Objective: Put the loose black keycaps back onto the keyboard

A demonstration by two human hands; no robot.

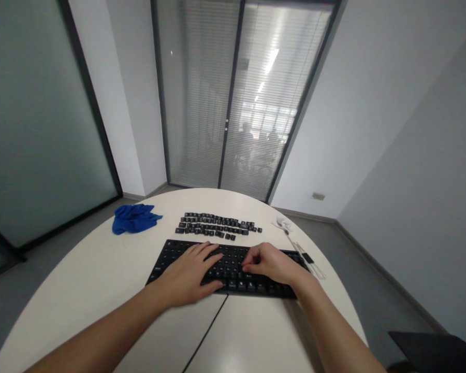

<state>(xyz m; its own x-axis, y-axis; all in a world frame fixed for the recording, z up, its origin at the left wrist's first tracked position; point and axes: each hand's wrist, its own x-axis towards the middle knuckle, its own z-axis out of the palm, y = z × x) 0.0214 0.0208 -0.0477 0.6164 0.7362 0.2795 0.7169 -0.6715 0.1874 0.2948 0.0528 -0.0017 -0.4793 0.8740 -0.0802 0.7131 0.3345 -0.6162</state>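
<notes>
A black keyboard (230, 269) lies across the table in front of me. My left hand (190, 272) rests flat on its left half, fingers spread over the keys and thumb near the front edge. Over the right half, my right hand (270, 263) is closed in a pinch, with thumb and fingertips down at the keys. Whatever sits between those fingertips is too small to make out. Behind the keyboard, several loose black keycaps (218, 228) are laid out in rows on the table.
A crumpled blue cloth (135, 219) lies at the table's far left. To the right of the keyboard are a thin wire tool with a black grip (307, 258) and a small clear packet (282, 224). The round white table (81, 290) has a dark seam in front. A black object (431, 352) shows at lower right.
</notes>
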